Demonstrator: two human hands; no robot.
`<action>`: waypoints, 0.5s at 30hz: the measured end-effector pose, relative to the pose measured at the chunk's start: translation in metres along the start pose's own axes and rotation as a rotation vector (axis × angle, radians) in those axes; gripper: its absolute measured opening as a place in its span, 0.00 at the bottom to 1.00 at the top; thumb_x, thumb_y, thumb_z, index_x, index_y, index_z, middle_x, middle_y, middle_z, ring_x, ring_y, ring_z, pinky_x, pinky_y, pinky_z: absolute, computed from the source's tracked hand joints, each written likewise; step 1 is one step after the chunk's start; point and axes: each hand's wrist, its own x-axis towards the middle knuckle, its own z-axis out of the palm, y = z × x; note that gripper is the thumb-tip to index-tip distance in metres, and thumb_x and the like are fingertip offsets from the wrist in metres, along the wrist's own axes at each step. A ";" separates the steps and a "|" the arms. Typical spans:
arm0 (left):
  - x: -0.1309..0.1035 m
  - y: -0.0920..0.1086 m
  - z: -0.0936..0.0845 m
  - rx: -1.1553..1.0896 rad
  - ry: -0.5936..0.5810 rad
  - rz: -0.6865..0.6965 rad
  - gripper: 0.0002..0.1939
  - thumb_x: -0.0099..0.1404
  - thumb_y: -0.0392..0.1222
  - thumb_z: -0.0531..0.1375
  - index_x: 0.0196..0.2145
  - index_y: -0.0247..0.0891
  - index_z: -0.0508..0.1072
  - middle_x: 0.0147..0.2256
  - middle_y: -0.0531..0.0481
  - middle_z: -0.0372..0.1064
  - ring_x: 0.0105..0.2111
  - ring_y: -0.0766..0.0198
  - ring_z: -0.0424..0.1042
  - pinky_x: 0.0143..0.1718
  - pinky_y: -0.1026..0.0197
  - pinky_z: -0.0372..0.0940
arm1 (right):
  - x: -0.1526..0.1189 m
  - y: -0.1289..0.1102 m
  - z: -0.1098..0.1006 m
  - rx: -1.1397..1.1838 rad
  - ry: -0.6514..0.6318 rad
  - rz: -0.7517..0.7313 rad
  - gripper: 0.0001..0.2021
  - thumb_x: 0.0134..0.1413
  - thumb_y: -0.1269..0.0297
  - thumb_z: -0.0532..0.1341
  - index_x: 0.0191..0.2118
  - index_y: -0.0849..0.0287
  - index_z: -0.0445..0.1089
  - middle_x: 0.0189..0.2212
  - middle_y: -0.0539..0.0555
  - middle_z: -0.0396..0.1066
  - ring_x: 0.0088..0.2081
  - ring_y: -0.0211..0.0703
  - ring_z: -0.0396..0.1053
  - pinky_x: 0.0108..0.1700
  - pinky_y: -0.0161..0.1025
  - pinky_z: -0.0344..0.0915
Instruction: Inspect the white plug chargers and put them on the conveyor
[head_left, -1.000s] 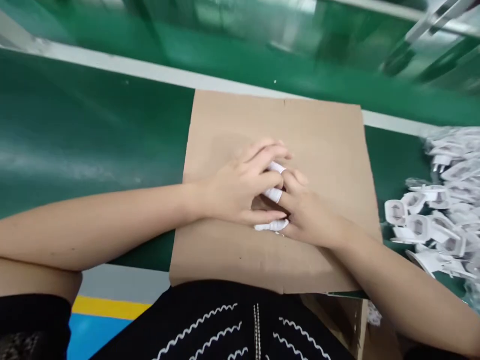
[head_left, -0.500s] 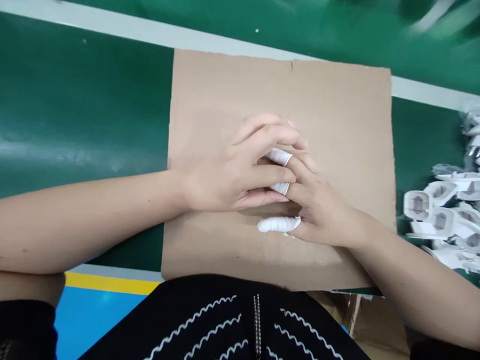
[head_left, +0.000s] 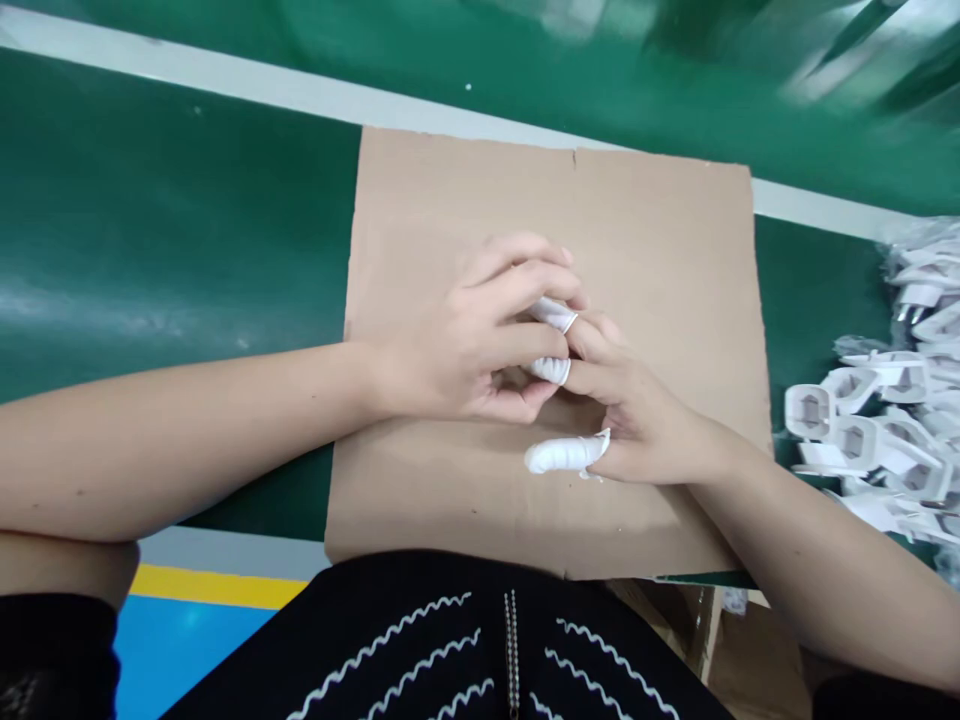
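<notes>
Above a sheet of brown cardboard (head_left: 652,240), my two hands meet near its middle. White finger covers sit on the thumb (head_left: 566,454) and two fingers of my right hand (head_left: 637,405). My left hand (head_left: 480,335) has its thumb and index finger pinched at the white cover on my right index finger (head_left: 552,370). Its other fingers curl over the cover on my right middle finger (head_left: 553,314). The right thumb points left, apart from the other fingers. My right hand holds nothing that shows, and its fingers are spread.
At the right lies a pile of white plastic parts (head_left: 855,440), some with clear wrapping. The cardboard rests on a green surface (head_left: 180,230) with a pale stripe. Below the near edge, a cardboard box (head_left: 757,655) shows at the right.
My left thumb and index finger have closed together at the right index finger's cover. The cardboard and the white parts have shifted slightly in the view.
</notes>
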 end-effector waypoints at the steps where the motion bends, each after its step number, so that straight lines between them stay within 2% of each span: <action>1: -0.001 0.000 0.000 0.020 0.041 0.060 0.18 0.76 0.54 0.54 0.43 0.38 0.76 0.60 0.49 0.68 0.68 0.56 0.57 0.71 0.44 0.55 | 0.000 -0.001 0.000 0.000 0.004 -0.005 0.29 0.62 0.39 0.64 0.62 0.49 0.71 0.66 0.58 0.61 0.72 0.59 0.51 0.70 0.64 0.54; 3: -0.005 0.000 0.002 0.061 0.162 0.215 0.16 0.72 0.53 0.61 0.48 0.40 0.76 0.57 0.47 0.70 0.66 0.54 0.60 0.69 0.45 0.59 | 0.001 -0.004 0.002 -0.009 0.001 -0.020 0.32 0.60 0.40 0.66 0.64 0.50 0.69 0.67 0.58 0.61 0.73 0.59 0.48 0.71 0.63 0.51; 4: -0.006 0.000 0.003 0.079 0.235 0.302 0.18 0.69 0.53 0.65 0.51 0.40 0.75 0.55 0.44 0.72 0.64 0.52 0.62 0.67 0.46 0.62 | 0.001 -0.006 0.003 -0.013 -0.005 -0.023 0.33 0.59 0.41 0.68 0.65 0.50 0.68 0.67 0.58 0.62 0.73 0.59 0.48 0.71 0.61 0.51; 5: -0.007 -0.001 0.005 0.094 0.259 0.321 0.20 0.67 0.53 0.67 0.52 0.40 0.75 0.54 0.43 0.72 0.63 0.52 0.62 0.66 0.47 0.63 | 0.002 -0.006 0.005 -0.017 -0.020 -0.016 0.33 0.56 0.42 0.71 0.63 0.50 0.70 0.67 0.57 0.63 0.72 0.58 0.49 0.71 0.59 0.51; 8: -0.007 -0.005 0.011 0.162 0.296 0.360 0.15 0.70 0.47 0.66 0.50 0.39 0.75 0.52 0.43 0.74 0.60 0.52 0.65 0.63 0.49 0.66 | 0.004 -0.002 0.009 -0.008 -0.014 -0.005 0.29 0.50 0.45 0.75 0.57 0.49 0.76 0.65 0.56 0.65 0.71 0.57 0.52 0.71 0.57 0.52; 11: -0.006 -0.007 0.016 0.207 0.399 0.406 0.10 0.72 0.42 0.63 0.49 0.38 0.76 0.48 0.44 0.76 0.57 0.52 0.67 0.58 0.49 0.68 | 0.006 0.003 0.011 0.048 0.040 -0.028 0.28 0.51 0.46 0.75 0.55 0.50 0.77 0.66 0.57 0.64 0.71 0.56 0.53 0.71 0.56 0.51; 15: -0.005 -0.004 0.015 0.286 0.479 0.414 0.10 0.70 0.37 0.64 0.49 0.38 0.76 0.46 0.47 0.79 0.55 0.53 0.69 0.54 0.49 0.68 | 0.005 0.005 0.013 0.151 0.120 -0.042 0.22 0.51 0.47 0.75 0.47 0.53 0.77 0.65 0.57 0.65 0.69 0.53 0.57 0.70 0.54 0.53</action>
